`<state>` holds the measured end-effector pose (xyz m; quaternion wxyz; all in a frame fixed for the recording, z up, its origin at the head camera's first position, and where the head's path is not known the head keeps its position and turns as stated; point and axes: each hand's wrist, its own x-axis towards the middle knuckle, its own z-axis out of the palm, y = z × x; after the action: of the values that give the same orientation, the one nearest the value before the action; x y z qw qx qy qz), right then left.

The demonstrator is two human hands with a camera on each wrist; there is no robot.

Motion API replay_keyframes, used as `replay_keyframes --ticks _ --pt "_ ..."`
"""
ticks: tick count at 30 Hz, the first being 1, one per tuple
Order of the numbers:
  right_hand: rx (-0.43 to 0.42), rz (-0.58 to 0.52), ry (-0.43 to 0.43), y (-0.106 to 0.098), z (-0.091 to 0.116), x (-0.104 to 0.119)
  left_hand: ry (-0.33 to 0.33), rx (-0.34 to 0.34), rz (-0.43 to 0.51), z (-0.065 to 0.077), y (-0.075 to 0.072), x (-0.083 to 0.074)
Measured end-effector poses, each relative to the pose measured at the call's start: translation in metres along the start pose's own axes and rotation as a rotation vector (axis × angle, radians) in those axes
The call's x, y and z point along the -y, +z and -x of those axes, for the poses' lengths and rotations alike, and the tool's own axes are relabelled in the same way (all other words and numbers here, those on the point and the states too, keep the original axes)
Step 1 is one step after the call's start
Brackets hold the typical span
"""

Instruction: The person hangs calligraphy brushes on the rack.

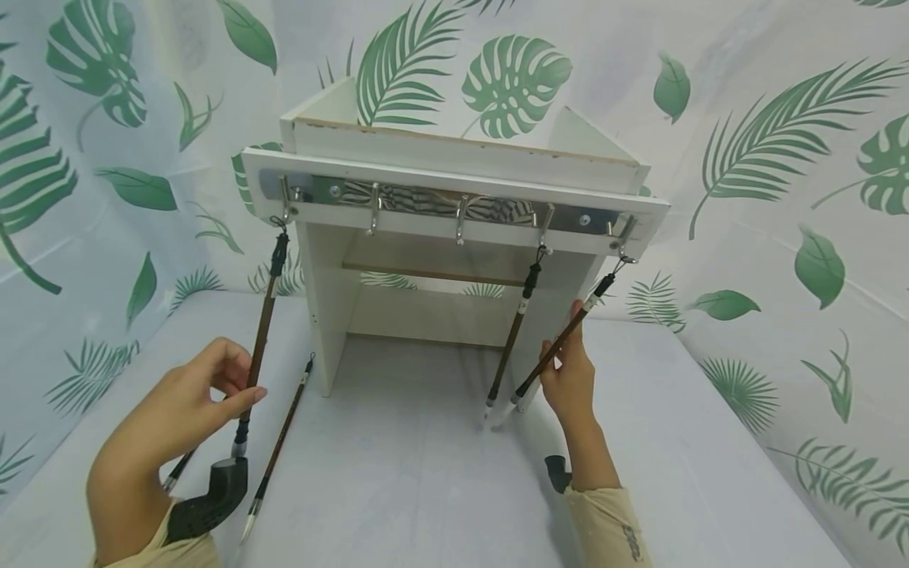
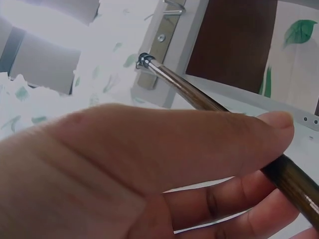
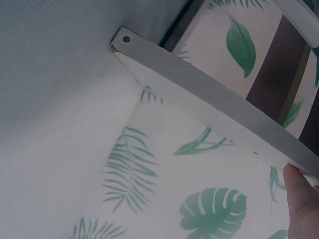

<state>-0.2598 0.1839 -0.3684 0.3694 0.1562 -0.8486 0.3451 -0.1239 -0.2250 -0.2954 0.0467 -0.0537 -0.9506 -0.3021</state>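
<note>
A brown-handled calligraphy brush point(image 1: 263, 335) is pinched between the thumb and fingers of my left hand point(image 1: 188, 398). Its black loop is right at the leftmost hook of the metal hook strip point(image 1: 419, 199), and its tip points down. My right hand point(image 1: 570, 379) holds the right side panel point(image 1: 561, 284) of the white shelf by its front edge; in the right wrist view a fingertip point(image 3: 295, 177) meets that panel's edge. In front of this hand, one brush point(image 1: 561, 343) hangs at a slant from the rightmost hook. Beside it another brush point(image 1: 511, 339) hangs from the neighbouring hook.
One more brush point(image 1: 284, 446) lies on the pale cloth-covered table point(image 1: 426, 473) left of the shelf, and another shows partly behind my left wrist. The two middle hooks hold nothing. Leaf-printed fabric point(image 1: 774, 158) surrounds the shelf.
</note>
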Motion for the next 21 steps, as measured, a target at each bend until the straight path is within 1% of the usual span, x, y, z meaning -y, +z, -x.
replay_keyframes --ticks 6,14,21 --pt "-0.001 0.012 -0.019 -0.0006 -0.001 -0.0001 0.002 0.014 0.019 -0.0001 0.0002 0.0016" --pt "-0.009 0.007 -0.029 -0.0006 -0.0013 0.0001 0.06 0.011 0.053 0.0014 0.0002 0.0033" --pt "-0.005 0.005 -0.02 -0.0002 -0.0009 0.0001 0.064 0.018 0.059 0.0009 -0.0009 0.0042"
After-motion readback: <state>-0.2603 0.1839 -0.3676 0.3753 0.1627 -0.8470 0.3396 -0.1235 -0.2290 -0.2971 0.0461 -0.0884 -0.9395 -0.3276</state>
